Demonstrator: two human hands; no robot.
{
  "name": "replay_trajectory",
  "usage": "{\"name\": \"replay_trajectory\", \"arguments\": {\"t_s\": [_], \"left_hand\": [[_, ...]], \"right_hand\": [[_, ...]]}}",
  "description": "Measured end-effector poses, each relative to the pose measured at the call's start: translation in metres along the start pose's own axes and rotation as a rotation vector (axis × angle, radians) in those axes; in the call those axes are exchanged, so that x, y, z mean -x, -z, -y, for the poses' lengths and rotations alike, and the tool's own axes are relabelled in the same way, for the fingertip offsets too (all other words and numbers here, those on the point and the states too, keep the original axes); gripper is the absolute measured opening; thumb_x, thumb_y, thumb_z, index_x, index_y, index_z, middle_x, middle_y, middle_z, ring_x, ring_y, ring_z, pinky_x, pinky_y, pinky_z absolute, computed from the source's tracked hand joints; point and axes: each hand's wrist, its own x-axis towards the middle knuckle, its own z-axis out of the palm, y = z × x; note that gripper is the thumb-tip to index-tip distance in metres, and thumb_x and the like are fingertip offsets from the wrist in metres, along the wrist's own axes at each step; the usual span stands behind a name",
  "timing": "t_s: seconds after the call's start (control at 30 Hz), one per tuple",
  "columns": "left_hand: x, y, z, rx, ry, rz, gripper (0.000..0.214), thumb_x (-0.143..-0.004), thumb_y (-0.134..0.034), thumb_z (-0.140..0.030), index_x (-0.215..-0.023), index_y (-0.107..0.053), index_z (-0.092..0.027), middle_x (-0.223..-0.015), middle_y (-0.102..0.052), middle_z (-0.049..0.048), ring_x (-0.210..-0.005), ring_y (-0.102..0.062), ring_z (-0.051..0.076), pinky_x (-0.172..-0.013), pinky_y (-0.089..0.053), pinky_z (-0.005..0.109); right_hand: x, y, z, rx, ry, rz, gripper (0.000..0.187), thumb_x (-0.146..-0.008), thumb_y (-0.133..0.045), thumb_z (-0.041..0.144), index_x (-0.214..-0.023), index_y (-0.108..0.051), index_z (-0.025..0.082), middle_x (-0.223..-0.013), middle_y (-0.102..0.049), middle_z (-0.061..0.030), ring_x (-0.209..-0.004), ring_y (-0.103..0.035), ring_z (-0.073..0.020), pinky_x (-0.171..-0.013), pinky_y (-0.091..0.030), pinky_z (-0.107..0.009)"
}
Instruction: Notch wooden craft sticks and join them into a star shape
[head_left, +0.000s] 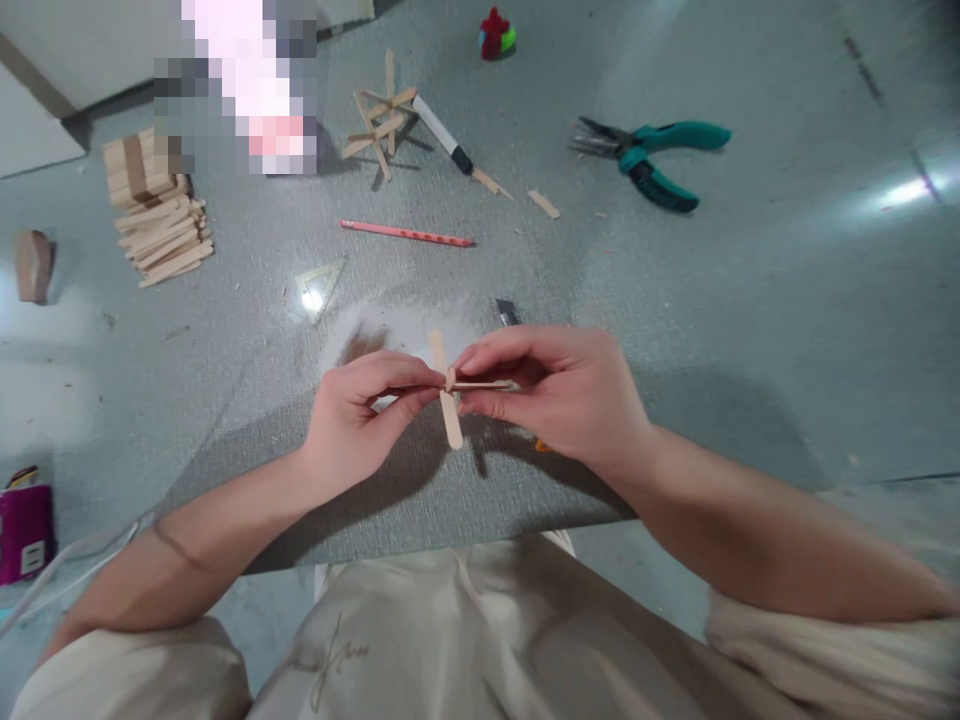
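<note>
Both hands meet over the grey floor mat (675, 300) just in front of my knees. My left hand (356, 415) pinches one end of a small cross of wooden craft sticks (448, 395), thumb and fingers closed on it. My right hand (559, 385) pinches the other side of the same cross, fingers pressed together round a thin horizontal stick. One stick of the cross stands nearly upright between the fingertips, its lower end hanging free.
A stack of wooden sticks (154, 215) lies at the far left. Beyond the hands are a glued stick frame (379, 125), a marker pen (442, 135), a pink pencil (409, 233), teal pliers (652, 155), a clear set square (319, 288) and a small red toy (495, 35).
</note>
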Motion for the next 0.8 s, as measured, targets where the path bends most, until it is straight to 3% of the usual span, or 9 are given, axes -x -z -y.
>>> {"name": "replay_trajectory", "arguments": {"t_s": [0.27, 0.53, 0.8], "left_hand": [[0.0002, 0.0017, 0.0, 0.022, -0.022, 0.002, 0.009, -0.087, -0.077, -0.017, -0.094, -0.078, -0.023, -0.092, -0.079, 0.0024, -0.083, -0.075, 0.013, -0.075, -0.061, 0.023], [0.0038, -0.0042, 0.0006, 0.084, -0.019, -0.073, 0.017, -0.084, -0.082, -0.024, -0.1, -0.081, -0.026, -0.094, -0.081, 0.0041, -0.081, -0.078, 0.015, -0.073, -0.065, 0.023], [0.0038, -0.0039, -0.0041, 0.015, -0.048, -0.03, 0.016, -0.088, -0.077, -0.02, -0.102, -0.08, -0.025, -0.099, -0.081, 0.0042, -0.085, -0.077, 0.013, -0.075, -0.063, 0.021]], "right_hand": [[0.004, 0.0015, 0.0053, 0.252, 0.169, -0.04, 0.015, -0.078, -0.087, 0.021, -0.079, -0.076, 0.031, -0.076, -0.077, 0.0036, -0.069, -0.075, -0.0158, -0.061, -0.062, -0.028], [0.0083, -0.0025, 0.005, 0.117, 0.181, -0.021, 0.027, -0.074, -0.088, 0.012, -0.077, -0.077, 0.036, -0.079, -0.077, 0.0043, -0.073, -0.076, -0.0172, -0.065, -0.064, -0.03], [0.0079, -0.0049, 0.0005, 0.024, 0.058, -0.075, 0.02, -0.072, -0.091, 0.021, -0.072, -0.076, 0.034, -0.074, -0.076, 0.0032, -0.072, -0.076, -0.0182, -0.065, -0.065, -0.031]]}}
